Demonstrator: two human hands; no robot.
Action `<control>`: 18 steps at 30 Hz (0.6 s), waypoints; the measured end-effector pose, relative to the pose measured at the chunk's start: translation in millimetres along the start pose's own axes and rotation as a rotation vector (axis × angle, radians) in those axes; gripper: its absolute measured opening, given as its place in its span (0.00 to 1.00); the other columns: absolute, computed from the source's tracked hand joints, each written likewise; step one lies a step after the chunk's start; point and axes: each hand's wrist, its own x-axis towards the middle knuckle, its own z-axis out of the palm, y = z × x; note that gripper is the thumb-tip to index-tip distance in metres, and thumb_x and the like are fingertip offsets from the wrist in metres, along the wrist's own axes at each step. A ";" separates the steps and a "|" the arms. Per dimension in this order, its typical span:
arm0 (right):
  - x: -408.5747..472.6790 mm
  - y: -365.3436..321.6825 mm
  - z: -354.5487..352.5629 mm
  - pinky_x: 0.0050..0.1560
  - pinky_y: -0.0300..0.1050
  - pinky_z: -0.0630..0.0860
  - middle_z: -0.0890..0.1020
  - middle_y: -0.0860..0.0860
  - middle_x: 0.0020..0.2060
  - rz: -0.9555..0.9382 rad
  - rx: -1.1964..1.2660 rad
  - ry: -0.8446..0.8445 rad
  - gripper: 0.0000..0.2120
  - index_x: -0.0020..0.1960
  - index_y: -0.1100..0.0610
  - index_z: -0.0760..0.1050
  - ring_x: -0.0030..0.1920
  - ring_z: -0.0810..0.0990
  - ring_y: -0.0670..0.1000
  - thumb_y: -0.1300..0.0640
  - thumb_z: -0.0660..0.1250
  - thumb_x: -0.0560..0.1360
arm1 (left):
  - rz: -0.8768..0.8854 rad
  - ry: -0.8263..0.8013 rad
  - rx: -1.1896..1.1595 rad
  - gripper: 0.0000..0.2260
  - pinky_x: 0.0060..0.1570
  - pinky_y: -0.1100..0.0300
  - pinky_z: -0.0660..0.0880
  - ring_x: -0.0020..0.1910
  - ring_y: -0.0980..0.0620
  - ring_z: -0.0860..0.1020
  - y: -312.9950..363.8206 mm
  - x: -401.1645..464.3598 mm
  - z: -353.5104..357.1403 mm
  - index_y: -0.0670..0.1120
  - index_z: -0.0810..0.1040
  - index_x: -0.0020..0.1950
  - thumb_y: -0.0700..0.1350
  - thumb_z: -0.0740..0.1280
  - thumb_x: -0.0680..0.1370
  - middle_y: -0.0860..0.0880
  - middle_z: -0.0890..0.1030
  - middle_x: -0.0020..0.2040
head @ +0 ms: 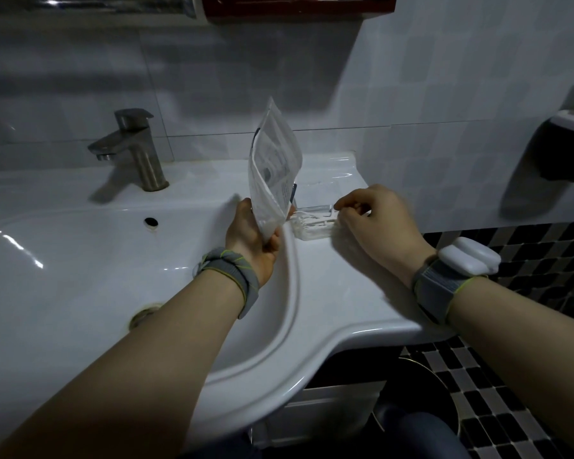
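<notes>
Bathroom, dim, with a grey-white tiled wall running behind a white sink (80, 260).

Item 1: metal faucet (136, 150), standing at the far left of the sink's ledge, its spout pointing left.

Item 2: pouch (274, 167), pale and partly see-through with printing on it. It is standing upright above the basin's right rim. My left hand (256, 233) is gripping its bottom corner, with fingers and thumb curling round it.

Item 3: clear box (312, 223), shallow and holding something white. It is sitting on the ledge to the right of the basin, just beside the pouch's lower edge.

Item 4: my right hand (375, 220), hovering palm-down at the box's right end. Its fingers are curling in and the tips are touching the box's edge. I cannot tell whether they are pinching it.

Item 5: grey wristbands, one on the left wrist (227, 276) and one on the right (444, 286), the right one carrying a white device (469, 260).

Item 6: black-and-white mosaic tiles (511, 376), showing at the near right, below the ledge.
</notes>
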 end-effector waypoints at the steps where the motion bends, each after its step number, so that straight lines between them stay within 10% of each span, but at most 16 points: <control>1: -0.1 -0.2 -0.1 0.50 0.39 0.69 0.78 0.50 0.43 0.004 0.004 -0.001 0.11 0.48 0.50 0.84 0.46 0.77 0.49 0.60 0.65 0.74 | -0.002 -0.010 0.000 0.13 0.16 0.72 0.64 0.19 0.60 0.74 0.1 -2.4 1.0 0.51 0.78 0.50 0.52 0.56 0.83 0.42 0.81 0.62; 18: -0.8 0.5 1.2 0.40 0.43 0.72 0.80 0.51 0.37 0.082 0.037 0.035 0.06 0.43 0.58 0.77 0.41 0.77 0.53 0.60 0.62 0.73 | 0.025 0.011 0.070 0.11 0.17 0.72 0.63 0.20 0.59 0.72 -0.1 -10.3 2.4 0.51 0.77 0.46 0.52 0.58 0.81 0.42 0.81 0.61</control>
